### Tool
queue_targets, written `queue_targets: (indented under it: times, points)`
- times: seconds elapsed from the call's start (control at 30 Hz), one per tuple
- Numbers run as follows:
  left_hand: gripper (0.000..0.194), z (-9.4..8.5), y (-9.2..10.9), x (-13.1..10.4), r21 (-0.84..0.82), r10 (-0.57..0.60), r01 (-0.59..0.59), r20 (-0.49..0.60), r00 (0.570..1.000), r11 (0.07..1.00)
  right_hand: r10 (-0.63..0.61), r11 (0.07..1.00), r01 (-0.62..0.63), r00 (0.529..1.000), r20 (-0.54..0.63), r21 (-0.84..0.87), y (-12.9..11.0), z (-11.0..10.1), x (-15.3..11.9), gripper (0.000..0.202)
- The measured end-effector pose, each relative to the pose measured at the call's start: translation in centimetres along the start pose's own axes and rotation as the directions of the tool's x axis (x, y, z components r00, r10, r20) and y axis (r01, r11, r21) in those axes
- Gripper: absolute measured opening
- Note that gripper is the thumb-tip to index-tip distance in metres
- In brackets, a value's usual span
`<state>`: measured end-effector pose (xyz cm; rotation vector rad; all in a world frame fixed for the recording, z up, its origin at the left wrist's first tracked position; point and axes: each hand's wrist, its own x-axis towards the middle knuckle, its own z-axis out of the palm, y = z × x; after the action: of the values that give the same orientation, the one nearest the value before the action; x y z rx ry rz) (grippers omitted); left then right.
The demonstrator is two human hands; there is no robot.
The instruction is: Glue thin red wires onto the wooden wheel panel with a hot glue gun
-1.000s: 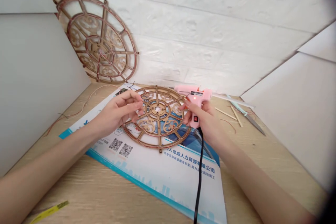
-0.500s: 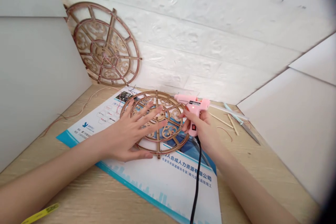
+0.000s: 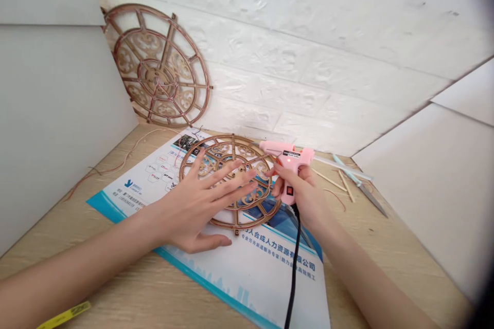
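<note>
A round bronze-coloured openwork frame point(image 3: 236, 228), with scrolls between its spokes, lies flat on a printed paper folder point(image 3: 270, 288). Over its near left part my left hand point(image 3: 200, 200) is spread, fingers stretched out and palm down; whether it presses on the frame I cannot tell. My right hand point(image 3: 304, 190) grips a pink hot glue gun point(image 3: 287, 153) by its handle, with the nozzle pointing left above the frame's far right rim. A clear glue stick point(image 3: 335, 163) sticks out of the gun's back, and its black cord point(image 3: 295, 267) runs toward me.
A second round frame point(image 3: 158, 64) leans against the white wall at the back left. Thin wires point(image 3: 127, 151) lie left of the folder. On the right are a knife point(image 3: 370, 198) and thin sticks point(image 3: 346, 185). A yellow strip point(image 3: 67, 314) lies near my left forearm.
My left hand has slid a little right and nearer to me over the frame, its fingers less widely spread. The glue gun stays above the far right rim. The whole view has shifted slightly.
</note>
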<state>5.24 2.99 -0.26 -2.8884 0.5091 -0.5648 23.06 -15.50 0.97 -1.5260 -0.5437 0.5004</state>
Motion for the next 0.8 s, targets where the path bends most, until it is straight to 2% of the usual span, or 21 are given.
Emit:
queue_targets:
  times: [0.37, 0.57, 0.7, 0.8]
  points:
    - [0.104, 0.6, 0.1, 0.1, -0.019, 0.071, -0.071, -0.039, 0.997, 0.997, 0.037, 0.999, -0.037, 0.999, -0.01, 0.009, 0.1, 0.0, 0.0, 0.032]
    - [0.1, 1.0, 0.2, 0.3, -0.092, 0.129, -0.128, -0.003, 0.992, 0.988, 0.046, 0.999, -0.046, 0.999, -0.018, 0.013, -0.1, 0.0, 0.0, 0.031]
    - [0.103, 1.7, -0.1, 0.3, -0.16, 0.12, -0.117, 0.011, 0.993, 0.98, 0.072, 0.997, -0.071, 0.997, -0.018, 0.041, 0.0, 0.0, 0.0, 0.033]
    - [0.102, 2.1, -0.5, 0.1, -0.203, 0.061, -0.05, 0.05, 0.997, 0.978, 0.116, 0.99, -0.115, 0.993, 0.0, 0.078, -0.1, -0.1, 0.1, 0.033]
